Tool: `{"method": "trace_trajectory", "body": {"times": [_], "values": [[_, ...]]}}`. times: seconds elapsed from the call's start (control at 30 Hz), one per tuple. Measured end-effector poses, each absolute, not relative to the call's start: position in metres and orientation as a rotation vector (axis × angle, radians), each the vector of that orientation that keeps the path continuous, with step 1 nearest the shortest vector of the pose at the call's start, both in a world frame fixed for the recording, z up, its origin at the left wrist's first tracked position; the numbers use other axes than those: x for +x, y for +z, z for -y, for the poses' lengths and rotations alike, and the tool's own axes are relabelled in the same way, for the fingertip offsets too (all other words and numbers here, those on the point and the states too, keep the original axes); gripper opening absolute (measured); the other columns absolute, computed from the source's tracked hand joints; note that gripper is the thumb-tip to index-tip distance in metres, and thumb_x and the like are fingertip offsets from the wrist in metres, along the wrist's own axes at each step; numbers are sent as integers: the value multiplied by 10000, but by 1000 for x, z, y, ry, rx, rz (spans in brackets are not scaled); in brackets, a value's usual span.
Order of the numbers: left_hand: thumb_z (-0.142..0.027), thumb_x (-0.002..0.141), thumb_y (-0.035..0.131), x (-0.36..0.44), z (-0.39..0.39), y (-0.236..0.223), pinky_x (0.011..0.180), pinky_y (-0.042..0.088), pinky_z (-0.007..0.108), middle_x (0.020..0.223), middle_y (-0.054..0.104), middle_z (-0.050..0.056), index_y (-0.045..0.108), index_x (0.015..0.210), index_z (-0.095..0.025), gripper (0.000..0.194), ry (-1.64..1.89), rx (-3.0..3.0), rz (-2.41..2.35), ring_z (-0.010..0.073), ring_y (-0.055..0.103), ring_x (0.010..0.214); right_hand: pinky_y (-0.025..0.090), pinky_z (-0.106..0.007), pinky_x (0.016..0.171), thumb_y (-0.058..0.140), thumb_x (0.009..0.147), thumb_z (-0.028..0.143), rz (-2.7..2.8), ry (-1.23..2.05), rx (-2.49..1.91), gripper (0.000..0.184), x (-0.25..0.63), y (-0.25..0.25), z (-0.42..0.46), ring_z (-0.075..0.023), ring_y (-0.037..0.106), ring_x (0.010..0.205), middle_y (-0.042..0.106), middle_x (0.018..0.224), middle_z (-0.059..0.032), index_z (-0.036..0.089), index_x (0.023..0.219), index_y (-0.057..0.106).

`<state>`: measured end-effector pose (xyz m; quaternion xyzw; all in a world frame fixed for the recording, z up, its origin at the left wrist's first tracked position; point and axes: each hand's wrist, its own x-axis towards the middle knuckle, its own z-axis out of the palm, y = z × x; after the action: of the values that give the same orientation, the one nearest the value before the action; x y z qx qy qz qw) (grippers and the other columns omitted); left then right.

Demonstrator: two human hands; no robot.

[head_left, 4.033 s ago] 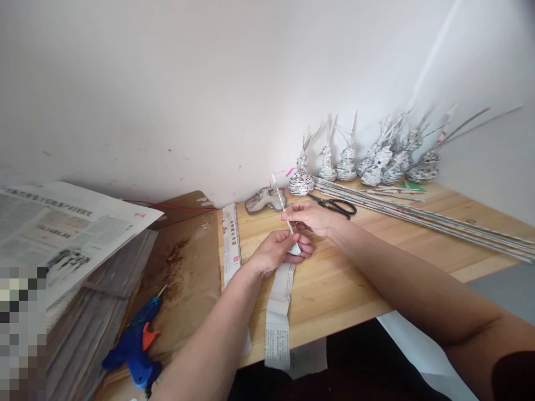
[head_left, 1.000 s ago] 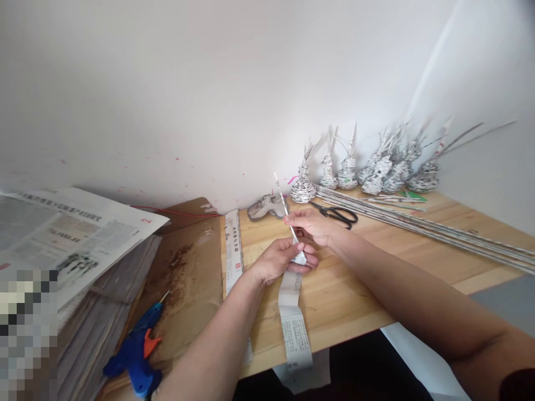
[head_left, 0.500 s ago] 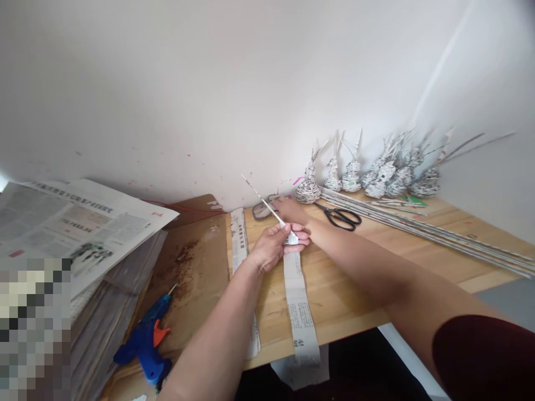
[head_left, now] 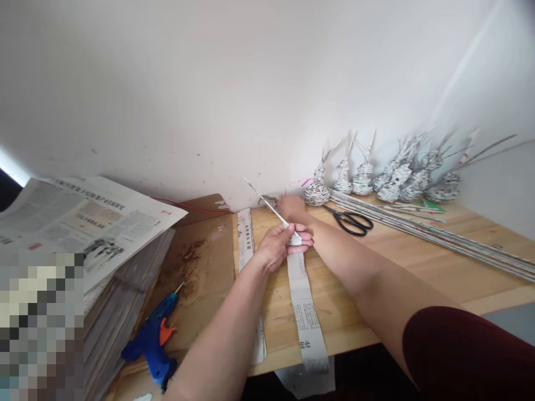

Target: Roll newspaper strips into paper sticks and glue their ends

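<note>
My left hand (head_left: pixel 278 245) is closed, thumb against fingers, on a newspaper strip (head_left: pixel 307 312). The strip's upper end is rolled into a thin pointed paper tube (head_left: pixel 267 203) that slants up to the left. Its flat part hangs down over the wood toward the table's front edge. Farther back, my right hand (head_left: pixel 292 207) reaches low to a small greyish flat thing (head_left: pixel 268 199) near the wall. The fingers of that hand are mostly hidden, so their grip does not show.
Black-handled scissors (head_left: pixel 353 223) and long paper tubes (head_left: pixel 418 231) lie to the right. Several woven paper figures (head_left: pixel 316 186) stand along the wall. On the left are a blue glue gun (head_left: pixel 150 340), brown cardboard (head_left: pixel 204 267), more strips (head_left: pixel 246 239) and newspaper sheets (head_left: pixel 125 217).
The view has turned slightly left, so things sit farther right. Less of the greyish flat thing shows by my right hand. My left hand keeps its grip on the newspaper strip.
</note>
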<state>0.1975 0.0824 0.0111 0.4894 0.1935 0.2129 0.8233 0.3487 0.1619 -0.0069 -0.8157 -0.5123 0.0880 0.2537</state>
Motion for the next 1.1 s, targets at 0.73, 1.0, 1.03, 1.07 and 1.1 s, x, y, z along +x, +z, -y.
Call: {"method": "trace_trajectory", "body": {"times": [0.73, 1.0, 1.03, 1.07, 1.1], "values": [[-468, 760, 605, 200, -78, -4, 562, 533, 277, 899, 687, 152, 633, 937, -99, 411, 337, 1275, -472, 196, 665, 724, 261, -203, 331, 621, 723, 499, 1131, 1025, -1390, 352, 333, 20, -28, -73, 388, 335, 493, 428, 42, 151, 772, 645], [-521, 845, 410, 194, -94, 1, 542, 480, 235, 970, 667, 126, 618, 971, -157, 438, 766, 1521, -766, 204, 644, 836, 311, -216, 399, 624, 693, 499, 900, 783, -1280, 348, 387, -8, -48, -94, 416, 439, 532, 535, 17, 159, 754, 664], [-464, 854, 429, 196, -97, 1, 642, 496, 261, 1039, 648, 117, 602, 1010, -172, 373, 910, 1587, -786, 208, 621, 930, 315, -219, 403, 621, 690, 500, 889, 779, -1272, 348, 389, -12, -51, -96, 413, 439, 527, 531, 18, 161, 754, 663], [-407, 850, 461, 198, -101, 0, 756, 487, 293, 1103, 624, 111, 585, 1049, -183, 325, 1003, 1677, -800, 213, 584, 1020, 312, -220, 403, 614, 690, 502, 892, 771, -1264, 346, 391, -16, -53, -96, 405, 435, 519, 524, 19, 162, 738, 659], [-358, 831, 503, 201, -106, 0, 858, 450, 325, 1151, 601, 109, 571, 1084, -188, 312, 1041, 1795, -822, 220, 545, 1087, 310, -221, 403, 612, 689, 503, 896, 767, -1258, 345, 392, -19, -56, -96, 402, 435, 516, 521, 19, 163, 725, 657]]}}
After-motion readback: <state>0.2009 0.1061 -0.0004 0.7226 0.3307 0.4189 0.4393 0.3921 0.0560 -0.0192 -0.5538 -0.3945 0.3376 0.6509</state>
